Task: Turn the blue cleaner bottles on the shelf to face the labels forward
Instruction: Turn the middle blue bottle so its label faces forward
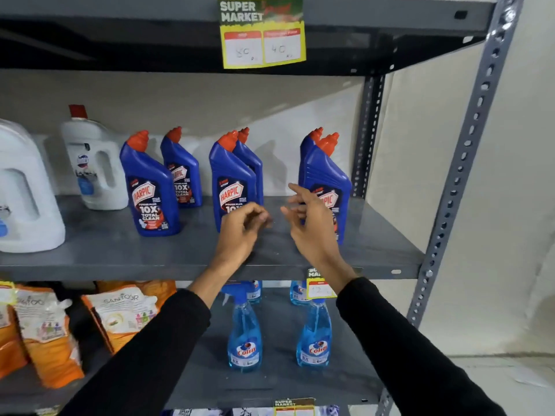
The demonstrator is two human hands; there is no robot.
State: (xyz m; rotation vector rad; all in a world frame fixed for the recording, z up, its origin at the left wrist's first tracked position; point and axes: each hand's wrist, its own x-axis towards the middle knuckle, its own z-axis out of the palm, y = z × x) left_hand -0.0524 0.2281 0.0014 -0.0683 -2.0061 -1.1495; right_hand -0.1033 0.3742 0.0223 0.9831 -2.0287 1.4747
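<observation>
Several blue cleaner bottles with red caps stand in pairs on the grey middle shelf (375, 235). The left front bottle (151, 190), the one behind it (181, 175) and the middle front bottle (229, 181) show their labels forward. The right front bottle (330, 181) also shows its label, partly hidden by my right hand (309, 220). That hand hovers in front of it, fingers spread, holding nothing. My left hand (243, 226) is loosely curled in front of the middle bottle's base, empty. Rear bottles of the middle and right pairs are mostly hidden.
Two white jugs (96, 166) stand at the left of the same shelf. Below are blue spray bottles (244, 337) and orange pouches (48, 331). A price tag (262, 34) hangs from the upper shelf. The perforated metal upright (462, 175) bounds the right side.
</observation>
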